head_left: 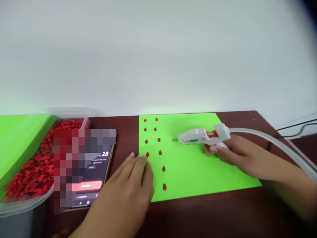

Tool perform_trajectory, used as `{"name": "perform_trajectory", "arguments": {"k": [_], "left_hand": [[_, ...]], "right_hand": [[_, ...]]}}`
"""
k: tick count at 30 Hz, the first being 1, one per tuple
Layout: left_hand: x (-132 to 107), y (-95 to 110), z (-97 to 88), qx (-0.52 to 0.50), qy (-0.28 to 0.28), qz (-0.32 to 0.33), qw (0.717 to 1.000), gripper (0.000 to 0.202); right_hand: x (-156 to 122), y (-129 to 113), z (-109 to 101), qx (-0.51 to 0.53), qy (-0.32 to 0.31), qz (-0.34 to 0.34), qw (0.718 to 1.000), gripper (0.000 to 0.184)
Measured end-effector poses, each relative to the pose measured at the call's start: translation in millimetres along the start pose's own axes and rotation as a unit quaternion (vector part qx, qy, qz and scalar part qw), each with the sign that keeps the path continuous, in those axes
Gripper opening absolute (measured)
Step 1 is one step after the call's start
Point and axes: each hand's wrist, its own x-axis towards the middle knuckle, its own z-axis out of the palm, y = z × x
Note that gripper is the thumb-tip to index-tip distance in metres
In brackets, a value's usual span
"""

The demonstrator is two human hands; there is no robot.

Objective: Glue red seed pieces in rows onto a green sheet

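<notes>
A bright green sheet (195, 165) lies on the dark brown table, with two columns of small red seeds (159, 152) stuck along its left side. My right hand (235, 153) is closed round the handle of a white glue gun (203, 136), whose nozzle points left over the middle of the sheet. My left hand (131, 183) lies flat with its fingers stretched out on the sheet's left edge, fingertips beside a red seed (147, 154).
A clear plastic tub (37, 162) full of red seeds stands at the left, partly under a stack of green sheets (19, 138). A phone (91, 175) with a lit screen lies between tub and sheet. The glue gun's pale cable (279, 142) trails right.
</notes>
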Motion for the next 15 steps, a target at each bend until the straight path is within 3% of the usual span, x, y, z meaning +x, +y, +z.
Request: {"name": "perform_trajectory", "arguments": {"k": [6, 15], "left_hand": [[3, 9, 14.3, 0.076, 0.050, 0.009, 0.996, 0.022], [8, 18, 8.5, 0.120, 0.052, 0.003, 0.991, 0.025]], "right_hand": [[-1, -9, -6, 0.150, -0.034, 0.016, 0.988, 0.052], [-25, -5, 19, 0.104, -0.011, 0.030, 0.994, 0.057]]}}
